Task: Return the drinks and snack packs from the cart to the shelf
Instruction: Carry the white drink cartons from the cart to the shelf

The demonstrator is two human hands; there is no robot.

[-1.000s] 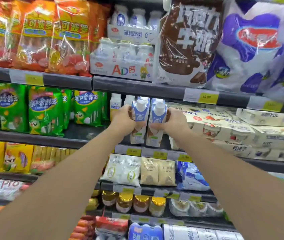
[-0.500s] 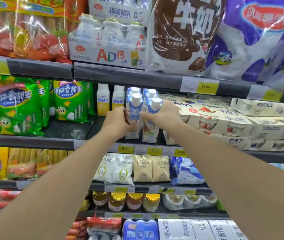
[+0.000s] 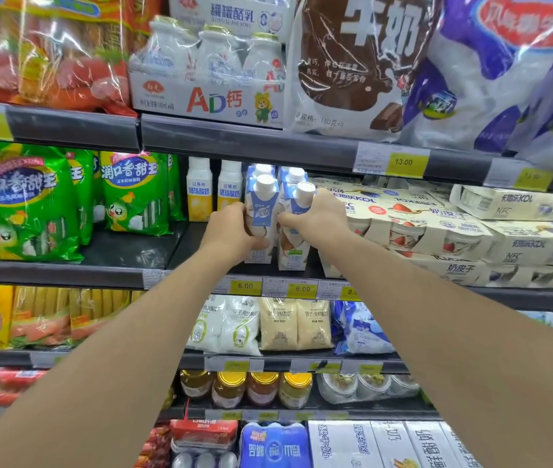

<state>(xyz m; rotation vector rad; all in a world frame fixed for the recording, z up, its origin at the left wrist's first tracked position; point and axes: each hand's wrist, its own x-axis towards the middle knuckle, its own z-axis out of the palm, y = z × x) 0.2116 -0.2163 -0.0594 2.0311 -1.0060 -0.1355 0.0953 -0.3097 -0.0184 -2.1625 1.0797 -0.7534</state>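
Observation:
Two blue-and-white drink cartons with white caps stand side by side on the second shelf [image 3: 200, 268]. My left hand [image 3: 232, 233] grips the left carton [image 3: 263, 206] around its middle. My right hand [image 3: 315, 219] grips the right carton [image 3: 297, 244], which leans a little to the right. Both carton bases sit on the shelf board. Two more cartons of the same kind [image 3: 280, 172] stand just behind them. The cart is out of view.
Yellow-labelled white bottles [image 3: 199, 190] stand left of the cartons, green snack bags [image 3: 133, 194] further left. Stacked yogurt multipacks [image 3: 437, 231] crowd the right side. The upper shelf edge [image 3: 302, 140] hangs low above the caps. Bags and jars fill the lower shelves.
Both hands have pushed the two cartons deeper onto the shelf, up against the cartons behind. The view has moved closer to the shelf.

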